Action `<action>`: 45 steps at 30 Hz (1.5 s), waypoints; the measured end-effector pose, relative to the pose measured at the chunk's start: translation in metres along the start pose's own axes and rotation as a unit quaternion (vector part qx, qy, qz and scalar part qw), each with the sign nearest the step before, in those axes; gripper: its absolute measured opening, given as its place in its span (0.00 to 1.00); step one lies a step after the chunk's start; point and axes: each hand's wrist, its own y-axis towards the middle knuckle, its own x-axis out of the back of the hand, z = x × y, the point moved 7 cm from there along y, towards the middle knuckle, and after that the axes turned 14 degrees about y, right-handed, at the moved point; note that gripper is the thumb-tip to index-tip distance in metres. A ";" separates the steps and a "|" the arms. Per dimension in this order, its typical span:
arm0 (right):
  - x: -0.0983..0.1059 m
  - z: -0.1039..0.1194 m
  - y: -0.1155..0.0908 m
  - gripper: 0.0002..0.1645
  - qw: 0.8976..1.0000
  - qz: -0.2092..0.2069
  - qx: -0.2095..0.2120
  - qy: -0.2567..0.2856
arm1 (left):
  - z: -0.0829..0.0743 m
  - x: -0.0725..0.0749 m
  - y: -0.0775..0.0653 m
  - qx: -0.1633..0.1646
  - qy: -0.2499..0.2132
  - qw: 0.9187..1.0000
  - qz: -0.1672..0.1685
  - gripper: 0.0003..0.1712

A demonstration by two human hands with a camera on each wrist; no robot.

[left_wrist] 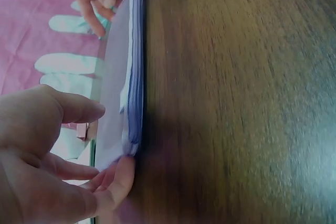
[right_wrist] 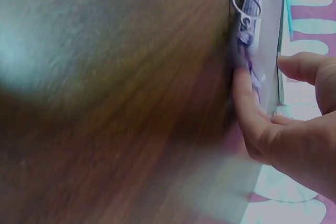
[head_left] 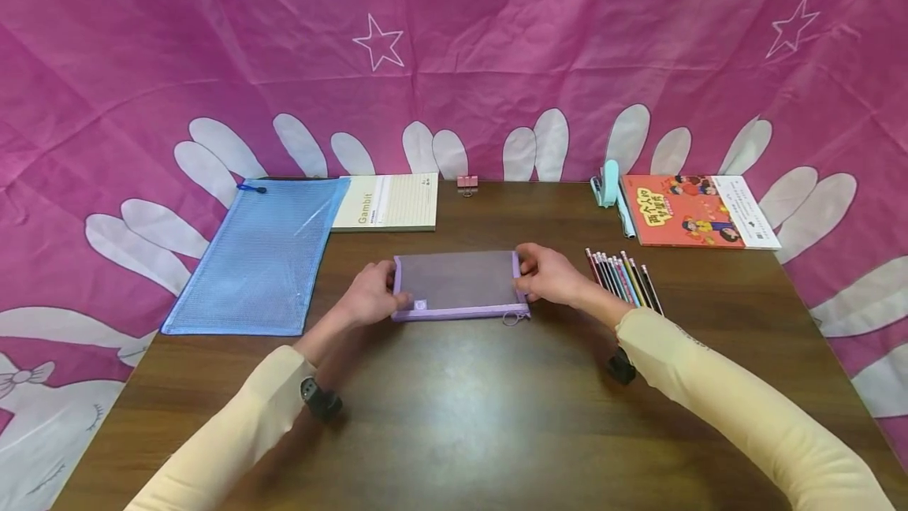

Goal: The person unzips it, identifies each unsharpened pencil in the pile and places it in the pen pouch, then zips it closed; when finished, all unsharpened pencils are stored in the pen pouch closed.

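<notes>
Sleeves: nearest my head camera, the cream right sleeve (head_left: 752, 408) and left sleeve (head_left: 227, 424) reach in from the bottom corners.
Purple pouch: on my feed it lies between the two hands at the middle of the table (head_left: 454, 424), with its zip (head_left: 461, 312) along the near side and the pull ring (head_left: 511, 319) by the right corner.
Left hand (head_left: 369, 294): I see its fingers bent round the pouch's left end, a loose hold rather than a clenched one.
Right hand (head_left: 553, 274): loosely spread at the right end; from the right wrist I make out a fingertip at the zip's end and the thumb standing apart. Whether it truly grips, I cannot tell.
Pencils (head_left: 624, 278): lying in a row near the right hand, none touched.
Blue mesh folder (head_left: 262, 259): flat at the left, overlapping the notebook (head_left: 397, 207).
Step in hand: I judge it as positioning the pouch, with both ends tended together.
Next move: I'd say it calls for matched pressure at both ends, as the pouch looks thin and could sag or skew. If the zip is wanted, I'd have the left steady its end while the right pinches the ring.
</notes>
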 end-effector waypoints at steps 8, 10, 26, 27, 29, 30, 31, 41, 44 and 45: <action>-0.002 -0.004 0.004 0.41 0.999 -0.007 -0.032 0.037 | -0.003 -0.001 0.000 -0.002 0.010 1.000 -0.024 0.37; -0.001 -0.006 0.005 0.40 0.997 0.000 -0.042 0.064 | -0.007 -0.001 -0.005 -0.004 0.021 0.998 -0.060 0.36; -0.006 -0.014 0.002 0.39 0.969 -0.013 -0.125 0.211 | -0.143 -0.052 -0.043 -0.159 0.140 0.931 -0.299 0.30; -0.006 -0.014 0.002 0.39 0.969 -0.014 -0.127 0.210 | -0.145 -0.054 -0.040 -0.158 0.155 0.928 -0.299 0.30; -0.007 -0.014 0.001 0.38 0.969 -0.015 -0.127 0.212 | -0.148 -0.057 -0.035 -0.156 0.180 0.924 -0.298 0.30; -0.007 -0.013 0.001 0.38 0.969 -0.015 -0.124 0.215 | -0.150 -0.057 -0.033 -0.155 0.191 0.923 -0.297 0.30; -0.007 -0.013 0.001 0.38 0.968 -0.016 -0.122 0.217 | -0.151 -0.056 -0.032 -0.155 0.198 0.921 -0.298 0.29; -0.010 -0.013 0.001 0.41 0.971 -0.028 -0.112 0.211 | -0.159 -0.057 -0.027 -0.165 0.209 0.916 -0.300 0.25; -0.009 -0.015 0.002 0.41 0.972 -0.029 -0.118 0.203 | -0.158 -0.057 -0.028 -0.174 0.199 0.917 -0.299 0.19; -0.009 -0.015 0.001 0.41 0.972 -0.029 -0.122 0.199 | -0.158 -0.057 -0.028 -0.178 0.194 0.918 -0.297 0.18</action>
